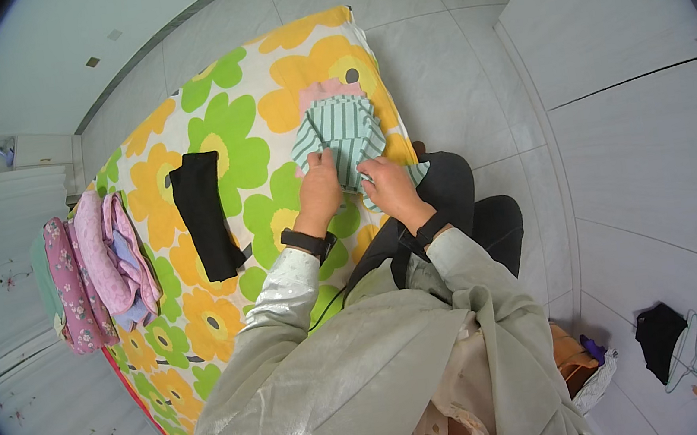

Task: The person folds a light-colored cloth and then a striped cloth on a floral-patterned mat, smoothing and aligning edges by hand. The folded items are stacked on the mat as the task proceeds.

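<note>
A light-green garment with dark stripes (pixel 343 127) lies on the bed near its right edge. Pink cloth (pixel 326 90) shows from beneath its far end. My left hand (pixel 320 189) is closed on the garment's near left side, fingers pinched on the fabric. On the near right side, my right hand (pixel 390 188) also grips the cloth with bent fingers. A striped piece of it trails to the right of that hand, toward my knee. What kind of garment it is, I cannot tell for certain. Dark bands circle both of my wrists.
The bed has a yellow and green flowered sheet (pixel 241 157). A folded black garment (pixel 205 218) lies to my left. Beyond it, folded pink blankets (pixel 101 256) are stacked at the left edge. White cabinets (pixel 643 138) stand at right, with a black garment (pixel 663 340) hanging there.
</note>
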Demonstrator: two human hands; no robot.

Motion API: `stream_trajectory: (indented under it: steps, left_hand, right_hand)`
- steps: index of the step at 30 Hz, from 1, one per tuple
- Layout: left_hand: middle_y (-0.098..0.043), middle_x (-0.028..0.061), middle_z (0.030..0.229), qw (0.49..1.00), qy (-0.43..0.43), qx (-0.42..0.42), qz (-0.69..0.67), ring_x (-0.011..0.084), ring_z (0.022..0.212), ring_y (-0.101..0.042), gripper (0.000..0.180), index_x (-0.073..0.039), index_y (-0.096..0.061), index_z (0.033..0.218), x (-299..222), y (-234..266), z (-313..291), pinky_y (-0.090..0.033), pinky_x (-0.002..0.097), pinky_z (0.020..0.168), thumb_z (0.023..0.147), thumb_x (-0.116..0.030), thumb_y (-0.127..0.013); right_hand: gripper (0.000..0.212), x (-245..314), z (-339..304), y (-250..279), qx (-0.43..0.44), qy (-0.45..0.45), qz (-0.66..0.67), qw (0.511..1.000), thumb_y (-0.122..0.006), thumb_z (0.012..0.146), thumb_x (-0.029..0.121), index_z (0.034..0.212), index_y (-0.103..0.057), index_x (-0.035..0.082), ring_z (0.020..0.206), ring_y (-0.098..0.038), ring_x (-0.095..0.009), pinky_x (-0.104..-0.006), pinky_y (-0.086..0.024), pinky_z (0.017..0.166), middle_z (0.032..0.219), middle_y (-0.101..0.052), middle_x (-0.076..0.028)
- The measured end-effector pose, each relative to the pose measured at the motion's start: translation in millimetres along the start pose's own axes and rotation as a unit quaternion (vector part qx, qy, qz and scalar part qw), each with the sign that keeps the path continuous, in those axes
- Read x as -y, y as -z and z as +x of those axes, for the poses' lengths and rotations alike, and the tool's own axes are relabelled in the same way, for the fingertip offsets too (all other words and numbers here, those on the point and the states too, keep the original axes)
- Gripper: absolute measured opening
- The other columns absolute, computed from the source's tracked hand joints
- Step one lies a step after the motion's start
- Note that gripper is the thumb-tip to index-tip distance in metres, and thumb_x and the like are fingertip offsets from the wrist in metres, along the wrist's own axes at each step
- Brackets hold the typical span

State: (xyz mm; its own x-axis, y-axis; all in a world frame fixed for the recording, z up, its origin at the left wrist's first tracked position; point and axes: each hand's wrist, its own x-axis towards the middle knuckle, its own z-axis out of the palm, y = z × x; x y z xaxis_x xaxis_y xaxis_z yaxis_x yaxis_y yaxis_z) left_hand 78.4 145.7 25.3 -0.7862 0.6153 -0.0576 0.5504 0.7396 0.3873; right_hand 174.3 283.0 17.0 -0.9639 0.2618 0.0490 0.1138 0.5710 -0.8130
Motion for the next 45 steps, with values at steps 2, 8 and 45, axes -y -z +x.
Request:
stream_trajectory:
  steps: [2, 8, 45]
  left_hand:
    - [-0.046, 0.0266, 0.118, 0.999, -0.018, -0.027, -0.032, 0.0417, 0.087, -0.06, 0.056, 0.002, -0.042, 0.126, -6, -2, 3, -0.052, 0.0441, 0.073, 0.072, 0.006, -0.057]
    - [-0.046, 0.0188, 0.125, 0.941, 0.052, 0.104, -0.318, 0.0291, 0.097, -0.061, 0.058, -0.001, -0.038, 0.134, 2, -12, -3, -0.052, 0.0386, 0.078, 0.081, 0.001, -0.061]
    - [-0.062, 0.0044, 0.093, 0.912, 0.268, -0.063, -0.302, 0.0127, 0.08, -0.054, 0.028, 0.003, -0.059, 0.103, 43, -60, -59, -0.043, 0.0273, 0.071, 0.084, -0.017, -0.059]
  right_hand:
    - [0.023, 2, 2, -5, -0.023, 0.015, 0.008, 1.0, -0.066, 0.074, 0.004, 0.097, -0.061, 0.003, 0.084, -0.059, -0.036, -0.0434, -0.048, 0.072, 0.09, -0.06, -0.016]
    - [0.022, 4, 3, -6, -0.045, -0.012, 0.081, 0.996, -0.066, 0.076, 0.005, 0.097, -0.06, 0.002, 0.085, -0.06, -0.036, -0.0418, -0.05, 0.072, 0.093, -0.061, -0.016]
    - [0.023, -22, -11, -34, 0.093, -0.06, 0.134, 0.985, -0.061, 0.081, 0.011, 0.103, -0.067, 0.012, 0.083, -0.061, -0.026, -0.0352, -0.05, 0.074, 0.095, -0.063, -0.008]
